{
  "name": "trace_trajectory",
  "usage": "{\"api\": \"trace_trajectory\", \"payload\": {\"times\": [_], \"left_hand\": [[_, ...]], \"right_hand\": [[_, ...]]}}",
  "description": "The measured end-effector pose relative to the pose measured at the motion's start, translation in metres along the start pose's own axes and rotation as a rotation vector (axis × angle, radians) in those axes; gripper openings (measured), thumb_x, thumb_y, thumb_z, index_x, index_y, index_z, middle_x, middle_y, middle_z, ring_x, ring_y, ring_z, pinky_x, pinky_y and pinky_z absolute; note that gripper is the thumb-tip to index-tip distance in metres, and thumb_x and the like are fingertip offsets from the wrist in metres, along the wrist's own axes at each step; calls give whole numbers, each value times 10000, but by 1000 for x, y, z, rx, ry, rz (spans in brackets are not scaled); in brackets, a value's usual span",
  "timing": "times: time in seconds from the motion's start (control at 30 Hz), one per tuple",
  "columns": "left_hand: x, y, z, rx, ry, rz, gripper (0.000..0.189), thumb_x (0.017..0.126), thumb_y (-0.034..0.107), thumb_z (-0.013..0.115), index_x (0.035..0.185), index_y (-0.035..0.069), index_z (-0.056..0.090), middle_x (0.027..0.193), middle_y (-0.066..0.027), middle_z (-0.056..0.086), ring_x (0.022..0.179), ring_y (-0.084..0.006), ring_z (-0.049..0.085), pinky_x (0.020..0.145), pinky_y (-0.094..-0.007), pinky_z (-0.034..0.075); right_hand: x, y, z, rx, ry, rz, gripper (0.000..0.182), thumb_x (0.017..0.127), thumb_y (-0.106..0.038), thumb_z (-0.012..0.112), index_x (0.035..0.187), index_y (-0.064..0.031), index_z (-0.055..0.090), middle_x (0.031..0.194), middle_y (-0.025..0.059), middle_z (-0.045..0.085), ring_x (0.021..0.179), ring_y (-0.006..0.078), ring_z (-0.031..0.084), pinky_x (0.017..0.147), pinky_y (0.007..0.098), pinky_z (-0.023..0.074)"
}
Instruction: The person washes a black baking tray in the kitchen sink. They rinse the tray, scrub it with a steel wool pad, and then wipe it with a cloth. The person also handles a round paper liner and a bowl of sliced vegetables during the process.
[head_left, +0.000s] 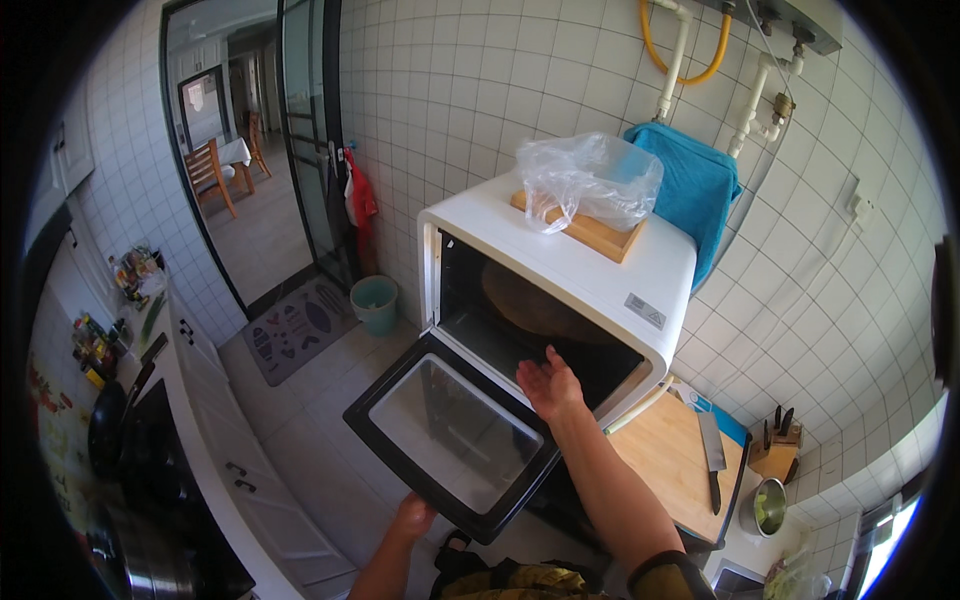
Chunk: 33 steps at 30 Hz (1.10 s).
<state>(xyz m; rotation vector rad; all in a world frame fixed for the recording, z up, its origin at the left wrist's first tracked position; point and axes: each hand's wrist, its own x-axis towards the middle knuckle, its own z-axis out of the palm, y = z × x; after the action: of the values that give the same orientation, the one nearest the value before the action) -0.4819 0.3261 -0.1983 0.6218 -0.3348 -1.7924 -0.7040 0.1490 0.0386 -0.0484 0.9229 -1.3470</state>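
Note:
A white countertop oven (555, 255) has its black-framed glass door (457, 435) folded down. At the door's lower left edge is my left hand (415, 516), touching or holding the frame; its fingers are partly hidden. My right hand (550, 384) is at the oven opening, palm up with fingers apart, holding nothing. Inside the dark cavity lies a large round brownish thing (525, 300), too dim to name exactly. On the oven's top are a wooden tray or box (600, 234) and a crumpled clear plastic bag (592, 180).
To the right, a kitchen knife (712, 446) lies on a wooden cutting board (660, 457), near a knife block (776, 450) and a metal bowl (763, 508). A blue cloth (686, 180) stands behind the oven. A green bucket (373, 300) and mat (296, 330) are on the floor; a stove (169, 465) is left.

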Motion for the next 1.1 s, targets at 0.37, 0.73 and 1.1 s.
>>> {"api": "trace_trajectory", "payload": {"times": [0.37,0.73,1.1], "left_hand": [[12,-10,-30,200,152,-215,338,789,220,581,1084,70,513,1015,-63,571,903,-195,539,830,-361,415],[-15,126,83,938,-130,-56,356,878,276,458,1108,6,488,970,-66,595,843,-155,576,706,-290,450],[49,94,213,276,61,16,278,764,196,617,968,33,521,818,-52,588,679,-152,581,525,-249,464]], "right_hand": [[32,7,0,260,30,-138,217,808,-125,523,985,-25,448,803,164,563,696,281,586,631,343,536],[-48,78,0,165,41,-121,190,817,-138,521,985,-53,492,925,78,577,827,222,582,642,302,482],[-92,132,-26,39,-197,-57,268,817,-243,574,1017,-72,525,950,28,542,904,148,508,788,310,418]]}}
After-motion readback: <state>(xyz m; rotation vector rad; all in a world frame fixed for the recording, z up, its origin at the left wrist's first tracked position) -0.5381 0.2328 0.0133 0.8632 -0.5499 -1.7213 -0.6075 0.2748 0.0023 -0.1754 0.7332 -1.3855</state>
